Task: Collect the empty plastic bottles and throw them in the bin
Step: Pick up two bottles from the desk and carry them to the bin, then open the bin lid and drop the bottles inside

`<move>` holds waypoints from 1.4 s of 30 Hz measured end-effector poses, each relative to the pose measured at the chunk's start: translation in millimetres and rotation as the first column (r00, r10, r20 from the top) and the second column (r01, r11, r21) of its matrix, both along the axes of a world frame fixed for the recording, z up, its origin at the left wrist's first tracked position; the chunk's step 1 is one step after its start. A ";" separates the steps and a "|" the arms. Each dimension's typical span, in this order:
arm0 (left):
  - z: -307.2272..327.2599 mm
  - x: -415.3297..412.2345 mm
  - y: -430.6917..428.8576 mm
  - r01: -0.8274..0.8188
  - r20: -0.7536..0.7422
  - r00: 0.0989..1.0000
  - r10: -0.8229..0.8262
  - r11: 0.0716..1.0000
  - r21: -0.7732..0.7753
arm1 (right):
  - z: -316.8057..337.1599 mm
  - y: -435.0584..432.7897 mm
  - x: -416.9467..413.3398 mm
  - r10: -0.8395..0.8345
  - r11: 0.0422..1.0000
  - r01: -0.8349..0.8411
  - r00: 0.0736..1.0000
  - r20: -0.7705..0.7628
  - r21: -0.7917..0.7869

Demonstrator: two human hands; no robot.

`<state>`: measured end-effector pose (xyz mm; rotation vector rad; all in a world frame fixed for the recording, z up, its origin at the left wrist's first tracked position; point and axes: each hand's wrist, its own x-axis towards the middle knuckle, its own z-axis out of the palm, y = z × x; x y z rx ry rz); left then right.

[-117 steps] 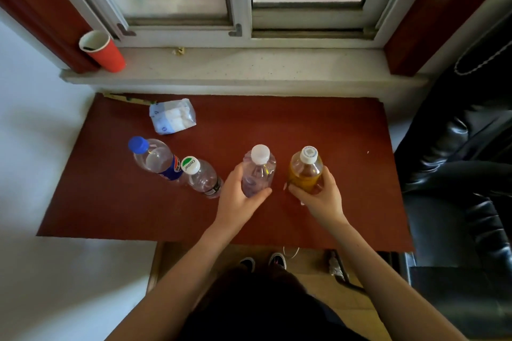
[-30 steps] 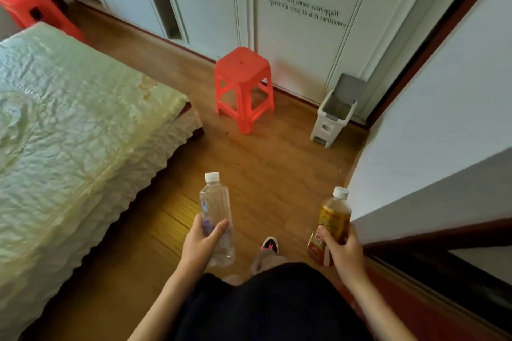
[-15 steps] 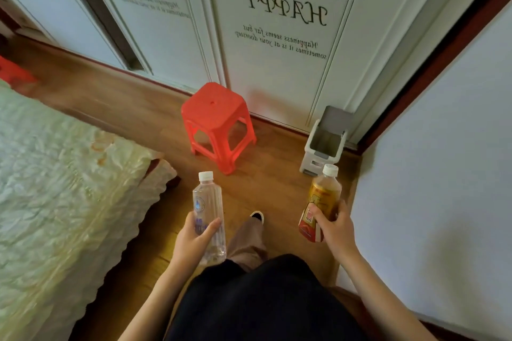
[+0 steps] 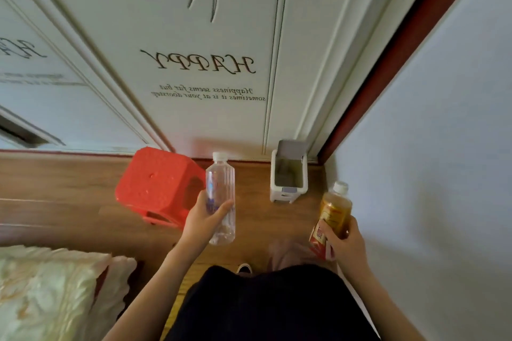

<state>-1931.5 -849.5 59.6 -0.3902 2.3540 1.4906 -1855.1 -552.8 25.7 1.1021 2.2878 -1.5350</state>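
Observation:
My left hand (image 4: 203,221) grips a clear plastic bottle (image 4: 220,188) with a white cap, held upright. My right hand (image 4: 345,243) is shut on an amber bottle (image 4: 333,212) with a red and yellow label and a white cap, tilted slightly. A small white bin (image 4: 288,176) with its grey lid flipped up stands on the wooden floor against the wardrobe, ahead and between the two bottles. The bin's inside looks dark and I cannot tell what it holds.
A red plastic stool (image 4: 158,183) stands left of the bin, partly behind the clear bottle. White wardrobe doors (image 4: 199,69) with lettering rise ahead. A pale wall (image 4: 432,174) runs along the right. A bed corner (image 4: 55,291) sits at lower left.
I have walked from the table to the wardrobe carrying both bottles. The bin and stool are much nearer now, and both hands have risen slightly.

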 end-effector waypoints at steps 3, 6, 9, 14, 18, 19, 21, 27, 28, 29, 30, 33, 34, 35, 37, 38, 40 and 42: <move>-11.6 -40.9 22.6 0.038 0.036 0.999 -0.038 0.999 0.005 | -6.0 19.5 -23.1 -0.064 0.998 0.064 0.998 0.014 0.007; -22.4 -76.9 47.7 0.051 0.072 0.996 -0.050 0.999 -0.005 | -13.1 40.5 -52.3 -0.083 0.997 0.083 0.996 0.012 -0.003; -28.0 -107.4 72.0 0.035 0.099 0.995 -0.035 0.999 -0.001 | -16.0 63.9 -90.8 -0.084 0.996 0.084 0.996 0.010 -0.029; -33.2 -155.1 106.6 0.047 0.121 0.992 -0.043 0.998 -0.032 | -19.2 94.1 -164.3 -0.036 0.999 0.036 0.999 -0.012 -0.019; -40.0 -187.6 125.9 0.120 0.152 0.983 -0.105 0.988 -0.094 | -24.7 102.5 -207.6 0.003 1.000 -0.005 0.998 -0.066 -0.023; -44.0 -194.9 130.1 0.142 0.164 0.979 -0.124 0.984 -0.105 | -27.8 103.4 -215.8 0.004 1.000 -0.006 0.997 -0.075 -0.028; -56.2 -211.2 138.0 0.175 0.194 0.969 -0.151 0.978 -0.113 | -38.4 104.4 -230.8 -0.001 0.999 -0.003 0.996 -0.088 -0.047; -140.4 -255.1 162.2 0.252 0.284 0.933 -0.222 0.965 -0.072 | -119.4 104.5 -258.3 -0.079 0.990 0.066 0.991 -0.108 -0.122; -161.2 -260.6 166.5 0.260 0.290 0.929 -0.229 0.963 -0.072 | -139.0 103.6 -262.0 -0.095 0.988 0.080 0.989 -0.111 -0.134; -184.2 -265.6 171.0 0.271 0.293 0.926 -0.239 0.960 -0.072 | -160.6 103.0 -265.1 -0.116 0.984 0.099 0.987 -0.113 -0.145; -206.7 -268.0 176.4 0.285 0.298 0.921 -0.252 0.956 -0.072 | -183.0 102.6 -266.8 -0.139 0.981 0.119 0.983 -0.120 -0.156; -277.5 -267.2 191.3 0.310 0.336 0.898 -0.284 0.950 -0.026 | -255.4 103.0 -269.5 -0.204 0.970 0.182 0.971 -0.126 -0.162; -301.6 -266.2 196.5 0.305 0.346 0.893 -0.289 0.952 0.010 | -280.2 103.5 -270.0 -0.222 0.966 0.200 0.966 -0.135 -0.162; -326.3 -264.7 201.0 0.298 0.355 0.888 -0.293 0.954 0.040 | -305.4 104.6 -269.3 -0.240 0.962 0.217 0.960 -0.141 -0.165; -373.5 -261.7 210.7 0.284 0.367 0.883 -0.292 0.956 0.078 | -353.5 108.3 -265.7 -0.279 0.951 0.254 0.950 -0.137 -0.174; -395.2 -260.7 216.3 0.277 0.368 0.882 -0.295 0.956 0.102 | -373.5 110.6 -264.0 -0.291 0.948 0.266 0.947 -0.136 -0.174; -432.2 -262.8 229.6 0.274 0.347 0.884 -0.312 0.949 0.156 | -407.5 117.0 -261.5 -0.302 0.946 0.278 0.942 -0.145 -0.168; -466.7 -267.7 241.6 0.288 0.304 0.893 -0.332 0.940 0.181 | -433.8 124.6 -258.0 -0.304 0.943 0.276 0.941 -0.145 -0.185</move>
